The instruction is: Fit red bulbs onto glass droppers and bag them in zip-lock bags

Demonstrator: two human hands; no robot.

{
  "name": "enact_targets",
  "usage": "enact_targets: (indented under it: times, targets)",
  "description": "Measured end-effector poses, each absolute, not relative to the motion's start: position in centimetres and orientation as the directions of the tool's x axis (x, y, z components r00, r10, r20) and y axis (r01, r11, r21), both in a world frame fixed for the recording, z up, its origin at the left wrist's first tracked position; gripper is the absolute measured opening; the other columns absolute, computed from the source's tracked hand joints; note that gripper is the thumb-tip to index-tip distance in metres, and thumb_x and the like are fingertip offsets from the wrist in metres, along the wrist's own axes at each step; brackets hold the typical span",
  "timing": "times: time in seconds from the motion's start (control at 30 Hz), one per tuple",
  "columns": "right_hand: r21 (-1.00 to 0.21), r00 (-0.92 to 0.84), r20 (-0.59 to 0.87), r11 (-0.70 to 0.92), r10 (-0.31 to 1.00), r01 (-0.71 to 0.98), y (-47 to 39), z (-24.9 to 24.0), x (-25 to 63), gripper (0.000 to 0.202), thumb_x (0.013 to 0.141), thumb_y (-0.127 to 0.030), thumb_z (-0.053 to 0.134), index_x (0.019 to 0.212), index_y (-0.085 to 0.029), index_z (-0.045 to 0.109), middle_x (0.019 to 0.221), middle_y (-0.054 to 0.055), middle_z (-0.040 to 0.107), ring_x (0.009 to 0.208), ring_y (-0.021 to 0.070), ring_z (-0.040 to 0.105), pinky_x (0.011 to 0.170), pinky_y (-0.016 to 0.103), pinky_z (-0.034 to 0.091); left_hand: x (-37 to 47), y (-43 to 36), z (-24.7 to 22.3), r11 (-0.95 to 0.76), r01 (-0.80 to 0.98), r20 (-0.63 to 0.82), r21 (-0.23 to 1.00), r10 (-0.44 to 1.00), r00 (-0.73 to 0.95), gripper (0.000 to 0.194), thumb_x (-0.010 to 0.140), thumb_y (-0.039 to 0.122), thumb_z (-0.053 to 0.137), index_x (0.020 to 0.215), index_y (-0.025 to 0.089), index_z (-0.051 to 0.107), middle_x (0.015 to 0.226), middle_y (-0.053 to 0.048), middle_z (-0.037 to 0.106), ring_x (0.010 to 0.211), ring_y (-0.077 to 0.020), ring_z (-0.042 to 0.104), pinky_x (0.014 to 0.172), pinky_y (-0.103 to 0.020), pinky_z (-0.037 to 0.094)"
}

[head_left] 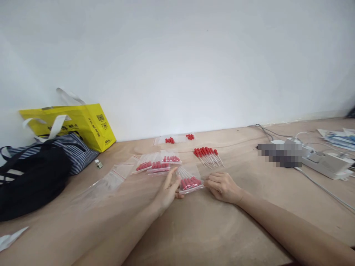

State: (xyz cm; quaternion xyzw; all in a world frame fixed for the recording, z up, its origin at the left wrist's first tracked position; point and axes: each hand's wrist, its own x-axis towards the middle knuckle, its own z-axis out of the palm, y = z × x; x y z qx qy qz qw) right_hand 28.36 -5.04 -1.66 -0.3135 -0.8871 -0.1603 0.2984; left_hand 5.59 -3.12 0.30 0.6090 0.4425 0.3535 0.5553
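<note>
In front of me lies a clear zip bag (190, 181) of red-bulbed droppers, their bulbs towards me and their pale stems pointing away. My left hand (168, 190) grips its left edge, thumb on top and fingers below. At the right edge, the curled fingers of my right hand (222, 186) pinch the bag's corner; the fingertips are partly hidden. Beyond my right hand is a fanned pile of loose droppers (206, 153), bulbs pointing away. Left of the held bag are several filled bags, among them a top filled bag (171, 158) overlapping the others.
Flat clear bags (111, 181) lie to the left. Further back are more bagged droppers (173, 139) by the wall. A black bag (36, 177), a yellow bag (97, 129) and a small bottle (98, 163) stand left. A power strip (330, 164) with cables lies right.
</note>
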Motion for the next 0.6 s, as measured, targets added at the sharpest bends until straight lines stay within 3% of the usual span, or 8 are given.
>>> enact_targets:
  times: [0.07, 0.13, 0.2, 0.3, 0.47, 0.6]
  targets:
    - [0.041, -0.653, 0.584, 0.785, 0.483, 0.618, -5.3, -1.4, 28.4, 0.025, 0.084, -0.012, 0.034, 0.076, -0.017, 0.058, 0.066, 0.002, 0.057, 0.062, 0.0102, 0.049, 0.055, 0.022, 0.032, 6.7, -3.4, 0.3, 0.128, 0.08, -0.149, 0.989, 0.914, 0.377, 0.041, 0.075, 0.037, 0.058, 0.112, 0.022, 0.048, 0.079, -0.002, 0.058, 0.069, -0.013, 0.059, 0.065, -0.028, 0.051]
    - [-0.044, -0.676, 0.532, 0.814, 0.51, 0.579, -5.6, -0.9, 28.6, 0.022, 0.085, -0.019, 0.039, 0.077, -0.019, 0.059, 0.068, 0.002, 0.058, 0.065, 0.01, 0.052, 0.057, 0.021, 0.034, 7.6, -3.7, 0.2, 0.084, 0.13, -0.129, 0.988, 0.915, 0.384, 0.027, 0.071, 0.027, 0.064, 0.094, 0.016, 0.058, 0.081, -0.004, 0.061, 0.074, -0.0143, 0.059, 0.068, -0.028, 0.05]
    - [-0.147, -0.67, 0.503, 0.817, 0.547, 0.557, -6.0, -0.3, 28.7, 0.017, 0.082, -0.031, 0.048, 0.08, -0.019, 0.06, 0.072, 0.002, 0.06, 0.067, 0.0104, 0.054, 0.058, 0.021, 0.037, 8.1, -4.1, 0.2, 0.001, 0.204, -0.076, 0.979, 0.929, 0.362, 0.019, 0.069, 0.02, 0.064, 0.087, 0.013, 0.06, 0.077, -0.004, 0.063, 0.07, -0.0139, 0.06, 0.066, -0.027, 0.05]
    - [-0.255, -0.607, 0.523, 0.789, 0.599, 0.559, -6.2, 0.3, 29.1, 0.026, 0.076, -0.041, 0.055, 0.088, -0.018, 0.06, 0.076, 0.004, 0.061, 0.067, 0.0119, 0.055, 0.059, 0.022, 0.039, 8.5, -4.1, 0.4, -0.092, 0.267, -0.002, 0.959, 0.943, 0.332, 0.017, 0.068, 0.012, 0.061, 0.085, 0.014, 0.061, 0.074, -0.002, 0.064, 0.062, -0.0121, 0.059, 0.06, -0.024, 0.048]
    - [-0.249, -0.487, 0.592, 0.721, 0.642, 0.647, -5.7, 0.2, 29.6, 0.022, 0.082, -0.033, 0.047, 0.08, -0.016, 0.061, 0.064, 0.003, 0.058, 0.057, 0.0111, 0.051, 0.053, 0.022, 0.037, 9.0, 0.5, 2.0, -0.17, 0.397, 0.07, 0.902, 0.964, 0.255, 0.018, 0.071, 0.008, 0.056, 0.088, 0.012, 0.059, 0.082, -0.003, 0.064, 0.069, -0.0128, 0.06, 0.064, -0.023, 0.047]
    - [-0.225, -0.477, 0.593, 0.702, 0.649, 0.676, -5.5, -0.1, 29.6, 0.024, 0.084, -0.03, 0.044, 0.074, -0.016, 0.061, 0.059, 0.002, 0.054, 0.053, 0.0098, 0.048, 0.051, 0.021, 0.034, 9.4, 5.5, 2.8, -0.149, 0.535, 0.032, 0.832, 0.974, 0.222, 0.018, 0.079, 0.018, 0.055, 0.096, 0.01, 0.057, 0.09, -0.007, 0.062, 0.078, -0.0159, 0.06, 0.07, -0.028, 0.048]
